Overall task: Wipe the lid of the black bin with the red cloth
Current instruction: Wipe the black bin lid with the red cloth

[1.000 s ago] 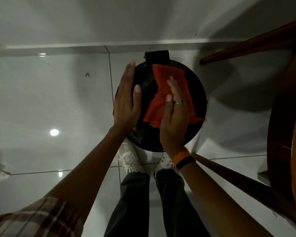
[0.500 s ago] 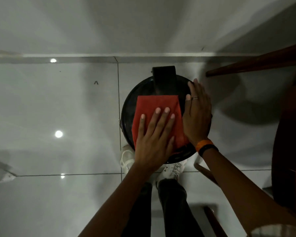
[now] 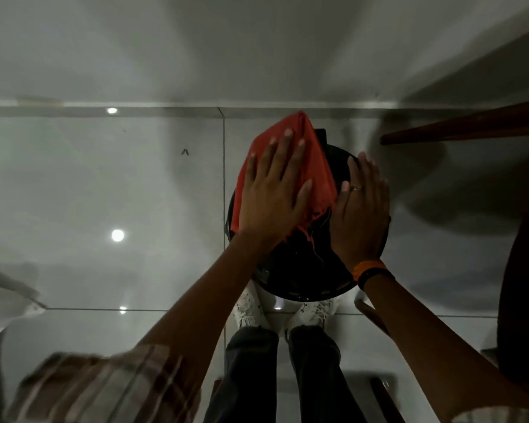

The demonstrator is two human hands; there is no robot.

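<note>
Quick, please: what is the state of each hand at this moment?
Left hand: open, flat, pressing the cloth on the lid.
Right hand: open, flat on the lid, holding nothing.

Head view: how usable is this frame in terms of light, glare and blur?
Head view: dim overall, so the black bin lid shows little detail; ceiling-light glare spots the glossy floor tiles; the plaid sleeve is blurred; wide-angle distortion bends the edges. The red cloth under the left hand reads clearly.
</note>
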